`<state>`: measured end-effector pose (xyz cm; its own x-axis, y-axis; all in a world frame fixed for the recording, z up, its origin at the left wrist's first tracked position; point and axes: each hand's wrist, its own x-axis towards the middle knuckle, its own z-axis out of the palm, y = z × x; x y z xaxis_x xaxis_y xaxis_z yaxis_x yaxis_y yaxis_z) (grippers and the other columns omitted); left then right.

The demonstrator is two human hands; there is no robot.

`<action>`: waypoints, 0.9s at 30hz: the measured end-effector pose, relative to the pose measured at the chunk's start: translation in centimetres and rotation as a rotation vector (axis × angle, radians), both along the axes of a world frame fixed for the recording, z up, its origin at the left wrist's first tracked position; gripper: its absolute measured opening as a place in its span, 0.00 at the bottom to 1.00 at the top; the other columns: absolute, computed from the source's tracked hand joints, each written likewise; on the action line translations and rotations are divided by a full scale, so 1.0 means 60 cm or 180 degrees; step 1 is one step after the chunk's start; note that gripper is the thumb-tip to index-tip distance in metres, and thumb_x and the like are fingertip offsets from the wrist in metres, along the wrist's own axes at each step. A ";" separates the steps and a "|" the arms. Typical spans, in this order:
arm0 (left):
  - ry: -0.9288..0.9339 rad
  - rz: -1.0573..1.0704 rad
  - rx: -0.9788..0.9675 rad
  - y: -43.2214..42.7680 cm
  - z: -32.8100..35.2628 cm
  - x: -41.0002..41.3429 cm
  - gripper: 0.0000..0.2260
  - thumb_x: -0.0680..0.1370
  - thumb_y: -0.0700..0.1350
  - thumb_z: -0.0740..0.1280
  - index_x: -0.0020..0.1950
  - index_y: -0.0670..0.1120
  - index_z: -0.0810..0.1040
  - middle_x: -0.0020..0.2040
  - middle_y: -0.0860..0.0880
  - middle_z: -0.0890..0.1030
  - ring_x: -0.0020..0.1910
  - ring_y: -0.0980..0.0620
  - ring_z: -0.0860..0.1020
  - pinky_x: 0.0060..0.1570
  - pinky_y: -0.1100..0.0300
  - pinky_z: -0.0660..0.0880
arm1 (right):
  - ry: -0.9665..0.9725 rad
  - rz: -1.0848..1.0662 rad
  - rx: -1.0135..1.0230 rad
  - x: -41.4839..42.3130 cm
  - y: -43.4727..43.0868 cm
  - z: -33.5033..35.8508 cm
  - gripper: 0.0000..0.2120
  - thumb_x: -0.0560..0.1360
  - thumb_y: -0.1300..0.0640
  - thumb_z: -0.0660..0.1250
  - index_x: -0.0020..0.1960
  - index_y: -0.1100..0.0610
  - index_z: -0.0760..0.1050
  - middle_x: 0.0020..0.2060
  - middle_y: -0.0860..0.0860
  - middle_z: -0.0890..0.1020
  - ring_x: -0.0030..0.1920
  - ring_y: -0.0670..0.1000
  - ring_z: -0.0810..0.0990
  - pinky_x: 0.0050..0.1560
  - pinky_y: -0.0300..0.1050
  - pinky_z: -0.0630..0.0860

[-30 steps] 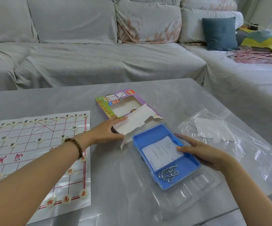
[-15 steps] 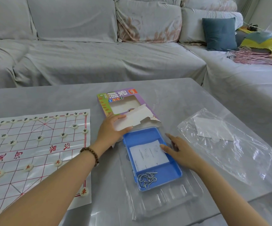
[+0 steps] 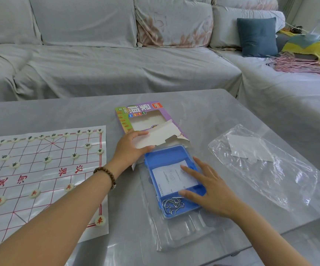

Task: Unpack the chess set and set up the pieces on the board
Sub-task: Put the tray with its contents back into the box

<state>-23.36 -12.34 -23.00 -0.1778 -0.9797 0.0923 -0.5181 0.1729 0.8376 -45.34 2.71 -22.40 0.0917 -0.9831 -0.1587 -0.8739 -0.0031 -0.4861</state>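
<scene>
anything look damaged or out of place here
The chess box has a ragged, torn flap. Also the blue case holds metal wire loops and a paper slip, odd for a chess set.

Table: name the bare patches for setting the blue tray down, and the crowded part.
Bare table: the far strip along the sofa side, beyond board sheet and purple box; the gap between box and plastic bag. Crowded: the middle, where the left hand holds the box flap and the right hand rests on the blue tray.
</scene>
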 end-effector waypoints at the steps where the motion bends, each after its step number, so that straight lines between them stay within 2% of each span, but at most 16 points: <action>1: 0.0001 -0.0009 -0.0006 -0.001 -0.001 0.001 0.22 0.70 0.48 0.74 0.63 0.54 0.75 0.64 0.53 0.70 0.65 0.52 0.67 0.56 0.65 0.63 | 0.0180 0.0011 0.0052 0.003 0.004 -0.001 0.38 0.62 0.23 0.53 0.70 0.30 0.47 0.73 0.35 0.40 0.75 0.46 0.43 0.75 0.52 0.48; 3: -0.0001 -0.0069 -0.0054 -0.003 -0.004 0.004 0.21 0.71 0.49 0.74 0.62 0.55 0.75 0.63 0.54 0.72 0.63 0.52 0.69 0.56 0.64 0.65 | 0.0391 -0.0011 0.0001 0.010 0.001 -0.002 0.39 0.63 0.23 0.52 0.71 0.31 0.46 0.73 0.35 0.39 0.75 0.46 0.42 0.74 0.53 0.49; 7: -0.0062 -0.0181 -0.0092 -0.002 -0.004 0.012 0.23 0.70 0.48 0.74 0.64 0.54 0.73 0.66 0.52 0.72 0.63 0.52 0.69 0.57 0.64 0.65 | 0.0294 -0.0130 -0.0123 0.018 -0.023 0.000 0.40 0.64 0.25 0.54 0.73 0.34 0.49 0.74 0.37 0.44 0.75 0.46 0.49 0.72 0.52 0.61; 11: -0.0112 -0.0193 -0.0139 0.003 -0.007 0.011 0.24 0.71 0.49 0.73 0.65 0.54 0.72 0.67 0.53 0.71 0.63 0.53 0.68 0.58 0.63 0.65 | -0.0206 -0.0965 -0.0083 0.025 -0.039 -0.003 0.47 0.65 0.30 0.64 0.75 0.44 0.46 0.75 0.45 0.54 0.73 0.51 0.60 0.70 0.53 0.62; 14: 0.0018 -0.0175 -0.0143 0.008 -0.012 0.009 0.23 0.72 0.49 0.72 0.66 0.54 0.71 0.67 0.53 0.71 0.62 0.55 0.68 0.57 0.63 0.66 | -0.0152 -0.1455 0.0000 0.036 -0.043 -0.008 0.48 0.66 0.31 0.65 0.75 0.54 0.52 0.72 0.50 0.63 0.71 0.52 0.62 0.69 0.51 0.62; 16: 0.0097 -0.0131 -0.0154 0.008 -0.015 0.008 0.23 0.72 0.49 0.73 0.65 0.55 0.72 0.67 0.53 0.71 0.62 0.55 0.68 0.57 0.64 0.67 | -0.0185 -0.1627 -0.0076 0.039 -0.051 -0.011 0.42 0.68 0.34 0.66 0.72 0.56 0.58 0.68 0.52 0.67 0.68 0.52 0.66 0.67 0.49 0.64; 19: 0.0307 -0.0014 -0.0091 0.009 -0.016 0.011 0.23 0.71 0.48 0.73 0.64 0.55 0.72 0.66 0.54 0.71 0.59 0.58 0.67 0.58 0.62 0.68 | -0.1068 -0.1817 -0.0153 0.039 -0.065 -0.006 0.27 0.72 0.45 0.68 0.66 0.56 0.67 0.61 0.52 0.75 0.57 0.51 0.75 0.56 0.45 0.73; 22: 0.0668 0.0108 -0.0088 0.012 -0.006 0.012 0.23 0.70 0.46 0.74 0.64 0.53 0.73 0.64 0.55 0.71 0.59 0.58 0.67 0.57 0.63 0.68 | -0.1636 -0.1731 -0.0095 0.037 -0.076 0.016 0.14 0.76 0.50 0.65 0.59 0.52 0.70 0.50 0.54 0.79 0.45 0.50 0.79 0.44 0.45 0.78; 24: 0.0887 0.0108 -0.0063 0.011 0.003 0.011 0.22 0.70 0.44 0.74 0.63 0.52 0.75 0.62 0.56 0.72 0.59 0.58 0.68 0.56 0.64 0.69 | -0.1812 -0.1705 0.0057 0.028 -0.084 0.026 0.10 0.77 0.51 0.64 0.57 0.53 0.71 0.45 0.54 0.80 0.41 0.49 0.79 0.36 0.40 0.76; 27: 0.0967 -0.0059 -0.0062 0.012 0.007 0.009 0.16 0.72 0.41 0.72 0.58 0.54 0.77 0.58 0.58 0.74 0.58 0.57 0.71 0.57 0.62 0.71 | -0.2063 -0.1972 0.0154 0.010 -0.091 0.024 0.09 0.76 0.51 0.66 0.51 0.55 0.73 0.45 0.53 0.80 0.40 0.47 0.78 0.34 0.39 0.71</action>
